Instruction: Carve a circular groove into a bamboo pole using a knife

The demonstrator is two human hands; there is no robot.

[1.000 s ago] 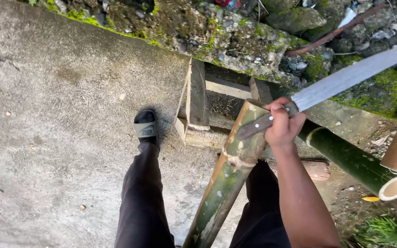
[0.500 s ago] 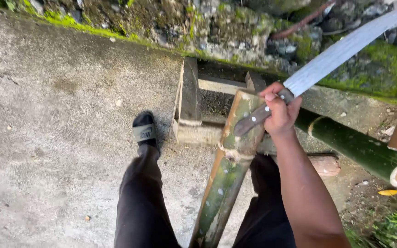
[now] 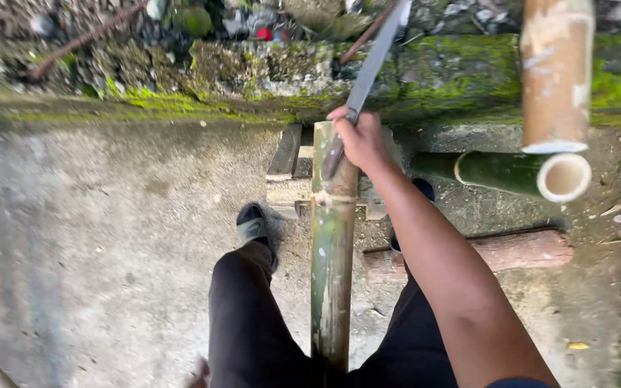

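**A:** What is the right hand doing?

**B:** The right hand [image 3: 361,138] is closed tight around the handle of a long machete [image 3: 369,72]. The steel blade points up toward 12 o'clock, leaning slightly to 1 o'clock, over a mossy stone wall [image 3: 253,72]. The handle end rests against the top of a green bamboo pole [image 3: 332,251].

**A:** Where is that pole?

**B:** It runs from 6 o'clock, between the person's legs in black trousers, straight up to the centre of the view, where its cut top meets the hand. It has a pale ring at a node just below the hand.

**A:** And the left hand?

**B:** Only a sliver of fingers [image 3: 199,373] shows at the bottom edge, near 6 o'clock, beside the left leg. I cannot tell whether it is open or closed.

**A:** What else is around?

**B:** A foot in a black sandal [image 3: 253,224] stands on the concrete floor [image 3: 95,237], just left of the pole. At 3 o'clock lies a second green bamboo piece [image 3: 512,172], its hollow end facing the viewer. A tan bamboo section [image 3: 556,72] stands at 1 o'clock, and a reddish log [image 3: 512,251] lies on the ground behind the forearm.
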